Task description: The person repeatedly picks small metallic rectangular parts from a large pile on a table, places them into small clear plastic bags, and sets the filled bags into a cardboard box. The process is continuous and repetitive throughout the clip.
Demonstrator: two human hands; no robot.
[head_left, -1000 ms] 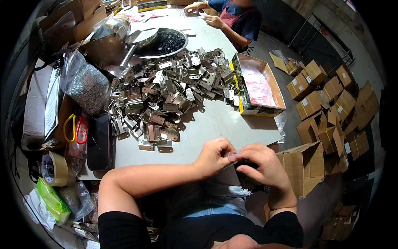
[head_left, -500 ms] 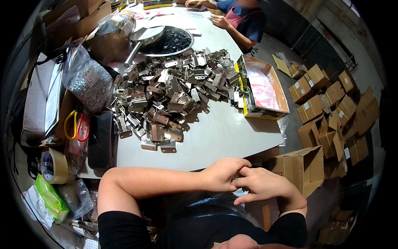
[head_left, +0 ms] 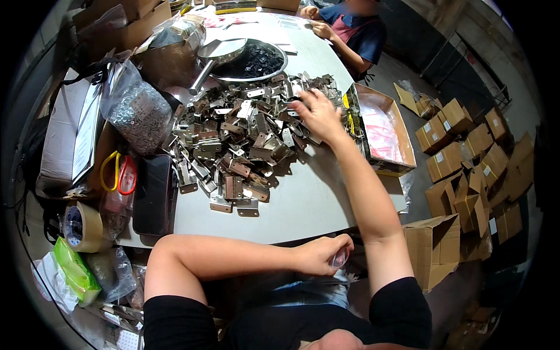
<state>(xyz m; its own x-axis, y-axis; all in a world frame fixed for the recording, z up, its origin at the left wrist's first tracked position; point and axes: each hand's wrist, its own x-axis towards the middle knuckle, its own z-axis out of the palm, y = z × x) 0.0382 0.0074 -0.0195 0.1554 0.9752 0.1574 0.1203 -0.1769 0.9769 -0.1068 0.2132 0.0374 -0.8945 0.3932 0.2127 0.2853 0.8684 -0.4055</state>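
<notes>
My left hand (head_left: 319,255) is closed at the table's near edge, with a small clear plastic bag (head_left: 339,258) with a reddish line bunched in its fingers. My right arm stretches over the table. At the right side of a heap of metal brackets (head_left: 239,137), my right hand (head_left: 322,118) hovers or rests with fingers apart; whether its fingertips touch a bracket cannot be made out. Just right of that hand stands an open box (head_left: 403,131) of clear bags with red lines (head_left: 378,131). Behind the heap is a metal bowl of black pieces (head_left: 254,61), with a metal scoop (head_left: 221,52) on it.
On the left lie a bag of small metal parts (head_left: 137,111), scissors with yellow and red handles (head_left: 125,174), a black case (head_left: 153,195) and a tape roll (head_left: 83,226). A co-worker (head_left: 356,35) sits at the far right. Cardboard boxes (head_left: 446,151) cover the floor at right.
My right hand has left my left hand and reached forward to the bracket heap. The left hand stays near the table edge, its plastic bag now visible. The view has shifted slightly.
</notes>
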